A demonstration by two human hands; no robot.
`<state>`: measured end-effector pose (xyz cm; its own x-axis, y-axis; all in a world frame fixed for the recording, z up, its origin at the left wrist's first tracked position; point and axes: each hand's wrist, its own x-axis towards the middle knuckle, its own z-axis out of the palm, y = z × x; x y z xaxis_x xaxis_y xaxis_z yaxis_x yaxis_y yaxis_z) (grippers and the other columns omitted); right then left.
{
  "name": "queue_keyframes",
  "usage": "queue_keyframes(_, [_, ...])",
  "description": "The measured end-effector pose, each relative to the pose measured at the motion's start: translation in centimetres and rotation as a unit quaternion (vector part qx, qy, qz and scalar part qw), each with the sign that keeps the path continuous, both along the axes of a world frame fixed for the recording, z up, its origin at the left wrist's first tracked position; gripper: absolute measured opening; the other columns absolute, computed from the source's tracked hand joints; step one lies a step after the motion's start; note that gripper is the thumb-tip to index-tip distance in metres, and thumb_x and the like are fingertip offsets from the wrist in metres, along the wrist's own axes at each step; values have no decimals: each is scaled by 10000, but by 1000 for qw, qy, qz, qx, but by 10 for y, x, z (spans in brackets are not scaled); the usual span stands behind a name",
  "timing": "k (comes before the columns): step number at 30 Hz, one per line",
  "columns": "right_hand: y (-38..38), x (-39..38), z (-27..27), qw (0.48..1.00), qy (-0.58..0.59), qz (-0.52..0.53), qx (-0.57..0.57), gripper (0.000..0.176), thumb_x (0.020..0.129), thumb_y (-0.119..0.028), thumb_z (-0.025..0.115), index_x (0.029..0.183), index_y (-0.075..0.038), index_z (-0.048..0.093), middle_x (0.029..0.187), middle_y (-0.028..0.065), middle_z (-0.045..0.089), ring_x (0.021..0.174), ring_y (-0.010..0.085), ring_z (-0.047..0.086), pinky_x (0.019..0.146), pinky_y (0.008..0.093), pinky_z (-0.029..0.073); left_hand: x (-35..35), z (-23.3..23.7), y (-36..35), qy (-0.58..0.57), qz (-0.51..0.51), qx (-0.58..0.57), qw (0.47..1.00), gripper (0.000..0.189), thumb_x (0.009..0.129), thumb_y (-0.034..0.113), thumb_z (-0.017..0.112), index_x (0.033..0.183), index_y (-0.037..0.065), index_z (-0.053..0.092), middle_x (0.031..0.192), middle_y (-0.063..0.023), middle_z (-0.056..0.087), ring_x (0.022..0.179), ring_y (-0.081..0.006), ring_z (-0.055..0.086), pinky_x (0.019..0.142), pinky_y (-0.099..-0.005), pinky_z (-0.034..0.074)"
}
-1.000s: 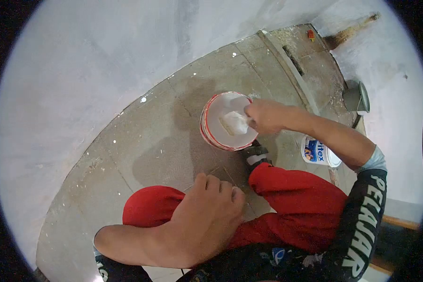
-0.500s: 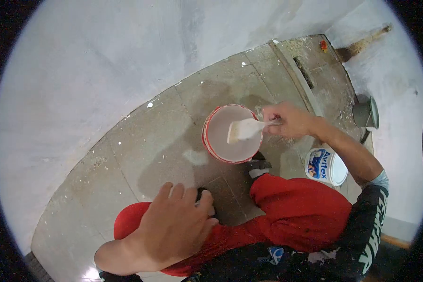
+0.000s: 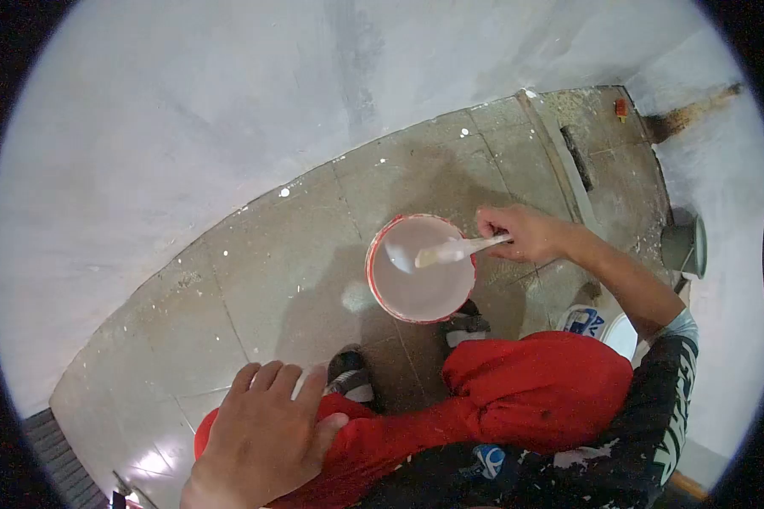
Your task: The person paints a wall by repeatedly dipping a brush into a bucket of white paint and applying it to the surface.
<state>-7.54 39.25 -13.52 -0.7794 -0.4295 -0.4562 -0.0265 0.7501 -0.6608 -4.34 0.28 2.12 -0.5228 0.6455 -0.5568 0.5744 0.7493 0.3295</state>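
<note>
My right hand (image 3: pixel 526 233) is wrapped round the handle of a paintbrush (image 3: pixel 457 250) whose bristles and ferrule are coated white. The brush reaches over the mouth of a red-rimmed bucket (image 3: pixel 424 305), its bristles overlapping the inside in this view. Whitish paint coats the bucket's interior, and a bright pale patch shows left of the bristles. Over my left knee, in red trousers (image 3: pixel 535 377), lies my left hand (image 3: pixel 267 428), open with its fingers apart and holding nothing. My dark shoes (image 3: pixel 348 373) stand close to the bucket on the tiled floor.
A white paint tub (image 3: pixel 579 320) sits partly hidden behind my right knee. Further right, a grey-green bucket (image 3: pixel 679 248) lies near the wall. A raised strip (image 3: pixel 552 157) crosses the floor, with a small orange object (image 3: pixel 620 109) beyond. The pale wall (image 3: pixel 229 110) curves along the far side.
The brush has turned from showing its broad face to a narrower edge above the bucket. My left hand has shifted left and down in view, and the camera view has moved slightly.
</note>
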Motion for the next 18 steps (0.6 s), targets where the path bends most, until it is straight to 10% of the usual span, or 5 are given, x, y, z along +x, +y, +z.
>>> queue_keyframes(7, [21,-24,-14,992,109,11,-69,209,793,-108,645,848,-56,450,687,55,485,645,194,497,586,351,382,-5,1,0,10,105,-54,993,483,866,282,663,1234,-13,561,1140,-206,625,1088,-396,575,993,-469,426])
queue_keyframes(18, [72,-67,-149,831,62,-443,-330,163,948,-203,571,881,-53,567,736,-8,556,608,74,492,533,245,391,-29,-8,5,13,218,-127,968,426,887,201,657,1277,66,555,1157,-168,640,1131,-360,583,985,-439,450])
